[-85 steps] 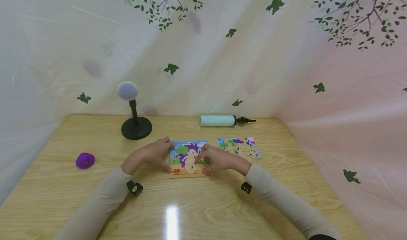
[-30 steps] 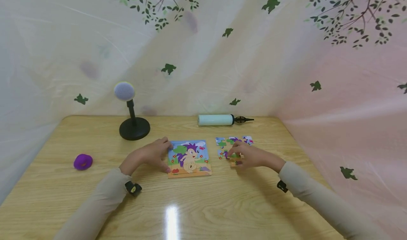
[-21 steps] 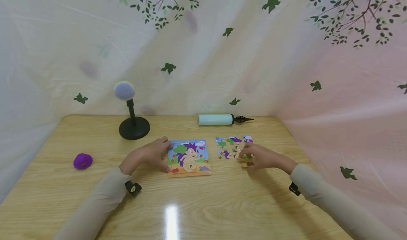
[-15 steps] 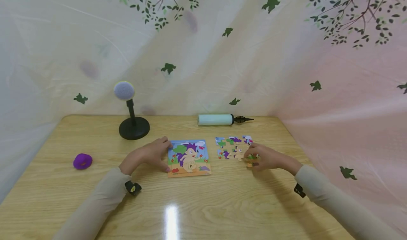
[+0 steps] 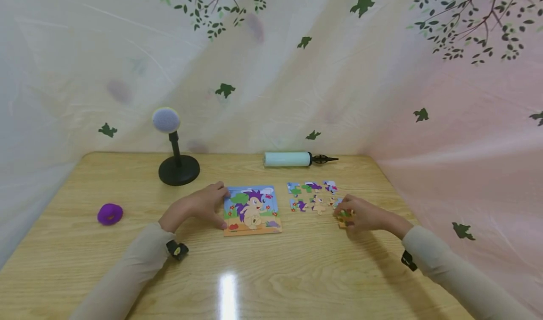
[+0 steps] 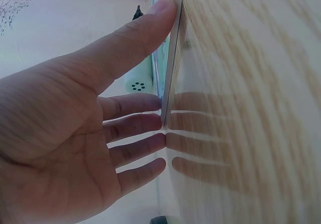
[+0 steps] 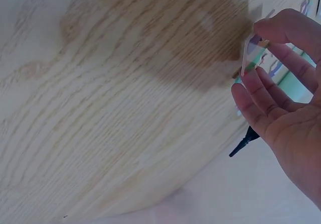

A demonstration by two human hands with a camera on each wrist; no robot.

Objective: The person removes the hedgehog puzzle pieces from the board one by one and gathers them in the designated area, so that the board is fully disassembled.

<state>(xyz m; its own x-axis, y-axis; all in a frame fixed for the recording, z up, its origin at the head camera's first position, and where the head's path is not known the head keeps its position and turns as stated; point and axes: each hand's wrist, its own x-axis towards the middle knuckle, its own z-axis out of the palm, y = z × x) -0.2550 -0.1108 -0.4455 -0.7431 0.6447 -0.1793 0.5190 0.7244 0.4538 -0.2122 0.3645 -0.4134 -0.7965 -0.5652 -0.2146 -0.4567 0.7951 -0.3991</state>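
Observation:
A hedgehog picture puzzle board (image 5: pixel 253 210) lies flat on the wooden table. My left hand (image 5: pixel 202 207) rests at the board's left side, thumb at the near corner and fingers at the far one. In the left wrist view the fingers of the left hand (image 6: pixel 70 143) are mostly straight and touch the board's edge (image 6: pixel 173 58). My right hand (image 5: pixel 370 216) pinches a puzzle piece (image 5: pixel 345 220) between thumb and fingers, low over the table. The right wrist view shows that puzzle piece (image 7: pixel 256 45) tilted in the grip, partly covered. Several loose puzzle pieces (image 5: pixel 318 204) lie in two rows beside it.
A pale blue hand pump (image 5: pixel 287 159) lies behind the pieces, its black nozzle (image 5: pixel 324 159) pointing right. At the back left stands a round-headed object on a black base (image 5: pixel 179 170). A purple ring-like thing (image 5: pixel 110 214) sits to the left. Printed fabric hangs behind the table.
My right hand has left the board, gone to the loose pieces, and moved rightward along their near side with a piece pinched, uncovering more pieces. The left hand keeps its place.

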